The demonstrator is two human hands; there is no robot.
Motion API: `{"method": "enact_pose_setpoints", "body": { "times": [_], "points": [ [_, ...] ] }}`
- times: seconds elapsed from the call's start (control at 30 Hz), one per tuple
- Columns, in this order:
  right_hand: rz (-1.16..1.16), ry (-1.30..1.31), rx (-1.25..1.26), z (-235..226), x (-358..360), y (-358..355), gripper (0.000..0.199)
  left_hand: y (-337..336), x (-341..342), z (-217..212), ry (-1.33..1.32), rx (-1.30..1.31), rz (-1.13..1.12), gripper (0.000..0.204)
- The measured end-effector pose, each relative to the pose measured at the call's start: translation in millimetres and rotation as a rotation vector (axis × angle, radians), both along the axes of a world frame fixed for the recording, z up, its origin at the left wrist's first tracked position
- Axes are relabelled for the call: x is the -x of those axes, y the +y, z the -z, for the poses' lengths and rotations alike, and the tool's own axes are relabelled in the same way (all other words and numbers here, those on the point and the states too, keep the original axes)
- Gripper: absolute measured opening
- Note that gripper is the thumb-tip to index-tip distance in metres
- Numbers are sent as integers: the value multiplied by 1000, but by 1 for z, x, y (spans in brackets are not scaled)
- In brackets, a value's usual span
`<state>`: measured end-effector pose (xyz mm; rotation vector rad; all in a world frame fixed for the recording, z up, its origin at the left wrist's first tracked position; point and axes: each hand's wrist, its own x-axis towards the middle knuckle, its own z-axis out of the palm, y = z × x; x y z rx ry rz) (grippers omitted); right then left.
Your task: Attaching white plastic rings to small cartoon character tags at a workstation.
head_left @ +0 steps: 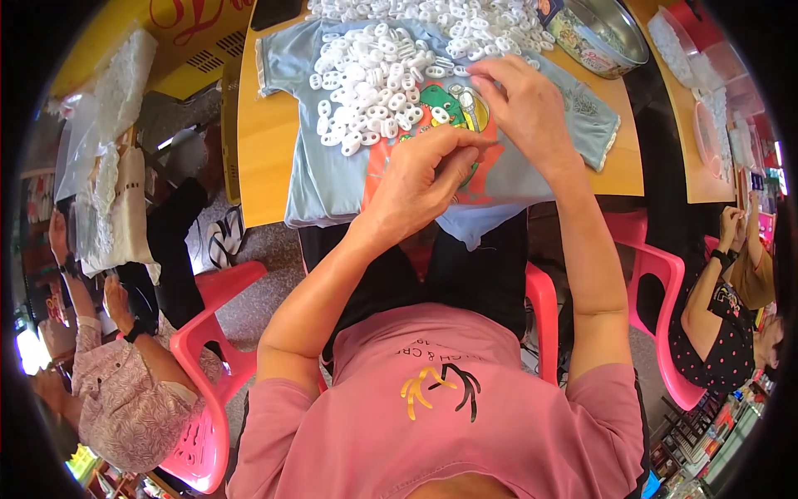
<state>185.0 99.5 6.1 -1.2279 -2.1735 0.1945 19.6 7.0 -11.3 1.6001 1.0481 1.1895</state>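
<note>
Two bare hands work over a blue shirt (320, 187) spread on a wooden table (266, 170). The left hand (420, 175) has its thumb and forefinger close together over the shirt's red print; whether they clamp anything, one cannot tell. The right hand (528, 108) curls its fingers beside the heap of white plastic pieces (366, 83) lying on the shirt; its grip cannot be told either. Near the heap stands a round tin (586, 41).
</note>
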Motion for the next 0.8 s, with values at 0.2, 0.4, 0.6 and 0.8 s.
{"method": "enact_pose_setpoints", "body": {
  "times": [0.2, 0.4, 0.6, 0.8],
  "points": [
    [-18, -96, 6, 1, 16, 6, 14, 0, 2, 0, 9, -68, 5, 16],
    [-76, -95, 0, 2, 18, 10, 14, -1, 2, 1, 36, -117, 17, 16],
    [-65, -156, 3, -1, 19, 13, 14, -1, 0, 0, 18, -131, 23, 15],
    [-81, -267, 5, -5, 21, 17, 15, -2, 0, 0, -10, -48, 28, 16]
  ]
}}
